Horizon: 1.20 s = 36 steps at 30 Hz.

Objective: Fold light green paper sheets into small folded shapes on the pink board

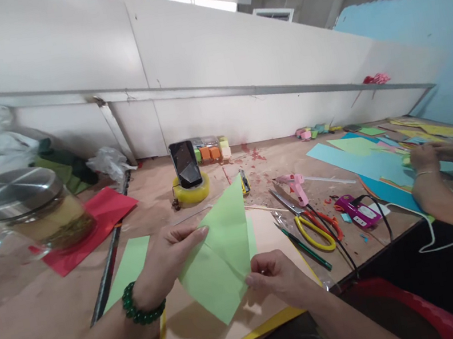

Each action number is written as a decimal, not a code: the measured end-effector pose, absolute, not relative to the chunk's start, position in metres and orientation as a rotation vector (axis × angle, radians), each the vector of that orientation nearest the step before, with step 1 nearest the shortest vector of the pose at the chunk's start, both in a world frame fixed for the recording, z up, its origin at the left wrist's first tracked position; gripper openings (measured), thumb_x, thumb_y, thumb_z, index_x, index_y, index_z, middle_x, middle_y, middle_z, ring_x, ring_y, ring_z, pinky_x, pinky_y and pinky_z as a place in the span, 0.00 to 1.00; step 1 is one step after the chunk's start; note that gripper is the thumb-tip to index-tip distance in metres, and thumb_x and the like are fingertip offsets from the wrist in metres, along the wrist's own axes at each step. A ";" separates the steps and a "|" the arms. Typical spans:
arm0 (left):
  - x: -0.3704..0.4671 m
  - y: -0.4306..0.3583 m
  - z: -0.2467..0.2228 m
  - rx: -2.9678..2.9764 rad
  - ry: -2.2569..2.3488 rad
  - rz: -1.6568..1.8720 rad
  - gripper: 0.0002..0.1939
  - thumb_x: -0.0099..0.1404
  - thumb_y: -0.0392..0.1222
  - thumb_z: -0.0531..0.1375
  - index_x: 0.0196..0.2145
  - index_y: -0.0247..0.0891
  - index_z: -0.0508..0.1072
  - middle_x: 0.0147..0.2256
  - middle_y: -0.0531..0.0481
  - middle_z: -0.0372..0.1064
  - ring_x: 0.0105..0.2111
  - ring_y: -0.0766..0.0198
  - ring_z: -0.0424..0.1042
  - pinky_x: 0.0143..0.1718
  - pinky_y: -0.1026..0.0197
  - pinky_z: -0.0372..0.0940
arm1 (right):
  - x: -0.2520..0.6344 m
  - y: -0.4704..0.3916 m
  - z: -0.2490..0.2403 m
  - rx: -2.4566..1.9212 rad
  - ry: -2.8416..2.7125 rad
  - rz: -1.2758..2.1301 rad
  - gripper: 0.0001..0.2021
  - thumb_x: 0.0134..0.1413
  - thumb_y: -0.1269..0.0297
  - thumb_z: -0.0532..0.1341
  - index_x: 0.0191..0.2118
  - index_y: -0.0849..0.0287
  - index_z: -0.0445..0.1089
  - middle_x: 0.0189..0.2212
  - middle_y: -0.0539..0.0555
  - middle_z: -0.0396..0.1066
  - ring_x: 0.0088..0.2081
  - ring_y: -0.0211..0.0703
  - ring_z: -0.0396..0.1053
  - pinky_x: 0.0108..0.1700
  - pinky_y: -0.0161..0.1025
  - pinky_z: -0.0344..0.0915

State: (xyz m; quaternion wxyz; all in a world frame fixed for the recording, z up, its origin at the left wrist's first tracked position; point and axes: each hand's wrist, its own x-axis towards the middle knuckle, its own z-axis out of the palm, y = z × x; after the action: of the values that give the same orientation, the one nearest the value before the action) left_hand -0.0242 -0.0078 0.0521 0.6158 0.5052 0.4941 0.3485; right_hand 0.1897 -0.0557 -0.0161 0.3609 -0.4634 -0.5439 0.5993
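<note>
While a white wall (207, 51) stands behind and a blue wall (415, 25) at far right, a brown table (148, 194), stained red in places, spreads below. Above a peach stack (189, 337) on it, a green sheet (221, 240) tilts, its left edge pinched by the left hand (166, 263), its lower right edge by the right hand (279, 276). Scissors (295, 211) and a glue gun (296, 186) lie to the right.

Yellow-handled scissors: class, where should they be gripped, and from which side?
Probably best by the yellow loops of the scissors, with the right hand coming from the near side: the loops lie toward the person, while the blades point away.
</note>
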 end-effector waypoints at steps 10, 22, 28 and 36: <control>-0.031 -0.006 0.061 1.133 1.173 0.861 0.24 0.45 0.59 0.68 0.31 0.34 0.79 0.25 0.47 0.76 0.22 0.61 0.70 0.22 0.64 0.64 | 0.207 -0.060 0.002 -1.225 -1.568 1.357 0.20 0.48 0.46 0.65 0.23 0.61 0.74 0.19 0.51 0.70 0.23 0.36 0.63 0.26 0.32 0.60; -0.007 -0.024 0.048 1.678 1.039 0.603 0.24 0.58 0.59 0.55 0.17 0.35 0.65 0.17 0.56 0.53 0.20 0.69 0.54 0.20 0.67 0.50 | 0.208 -0.035 0.007 -1.060 -1.282 1.436 0.18 0.40 0.48 0.70 0.26 0.60 0.81 0.21 0.52 0.75 0.25 0.43 0.70 0.32 0.40 0.68; -0.006 -0.024 0.037 1.698 0.982 0.578 0.24 0.58 0.59 0.54 0.16 0.37 0.59 0.18 0.57 0.49 0.19 0.71 0.50 0.19 0.67 0.47 | 0.213 -0.036 0.013 -1.005 -1.235 1.576 0.16 0.36 0.50 0.73 0.28 0.58 0.81 0.25 0.53 0.78 0.26 0.41 0.71 0.34 0.39 0.70; -0.004 -0.027 0.036 1.726 0.989 0.589 0.23 0.59 0.57 0.53 0.17 0.37 0.58 0.19 0.56 0.50 0.21 0.70 0.52 0.20 0.66 0.49 | 0.225 -0.023 0.008 -1.033 -1.138 1.331 0.16 0.37 0.49 0.73 0.21 0.59 0.79 0.19 0.51 0.74 0.22 0.36 0.67 0.29 0.34 0.66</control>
State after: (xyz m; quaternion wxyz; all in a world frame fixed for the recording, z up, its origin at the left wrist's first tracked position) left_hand -0.0042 -0.0269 0.0360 0.5085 0.7163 0.4106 0.2444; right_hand 0.2246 -0.0233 0.0079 0.5262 -0.4322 -0.4758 0.5566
